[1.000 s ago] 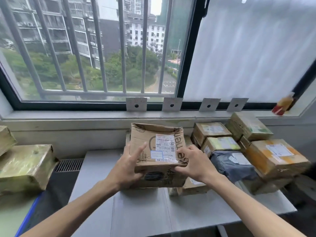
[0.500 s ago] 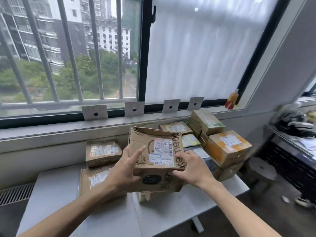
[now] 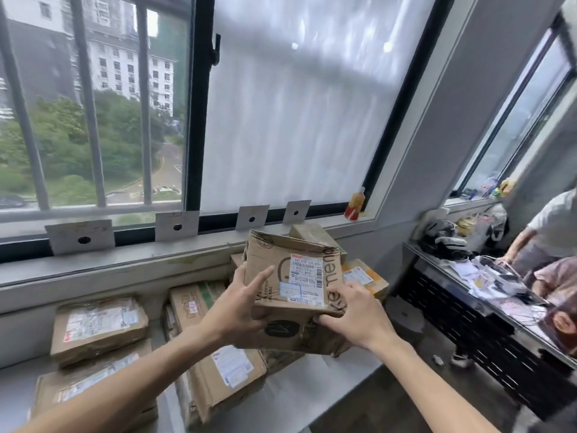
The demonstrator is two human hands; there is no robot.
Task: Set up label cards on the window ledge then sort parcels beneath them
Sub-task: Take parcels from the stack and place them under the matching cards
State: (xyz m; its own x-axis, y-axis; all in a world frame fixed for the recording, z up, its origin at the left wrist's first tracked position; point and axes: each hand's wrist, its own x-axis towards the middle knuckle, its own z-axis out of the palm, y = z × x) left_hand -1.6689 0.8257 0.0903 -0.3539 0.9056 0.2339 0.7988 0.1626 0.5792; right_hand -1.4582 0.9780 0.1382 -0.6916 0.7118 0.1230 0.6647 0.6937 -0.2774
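I hold a worn cardboard parcel (image 3: pixel 274 270) with a white shipping label in the air above the table. My left hand (image 3: pixel 240 303) grips its left side and my right hand (image 3: pixel 352 314) grips its lower right corner. Several grey label cards with a black dot lean against the window on the ledge (image 3: pixel 134 256): one at the far left (image 3: pixel 80 236), one (image 3: pixel 176 225) near the window post, two more (image 3: pixel 252 217) (image 3: pixel 296 212) to the right. More parcels lie beneath them on the white table (image 3: pixel 312 389): a group on the left (image 3: pixel 98 326), a group in the middle (image 3: pixel 218 376), a taped box (image 3: pixel 363 276) behind the held parcel.
An orange drink bottle (image 3: pixel 355 204) stands at the right end of the ledge. To the right stand a cluttered black desk (image 3: pixel 487 292) and a person (image 3: pixel 549 232) beside it. A second person's head (image 3: pixel 565 323) shows at the right edge. Floor lies between table and desk.
My view has swung to the right, so the cards and parcel piles sit further left and the desk and people have come into sight. The parcel stays in both hands, slightly higher.
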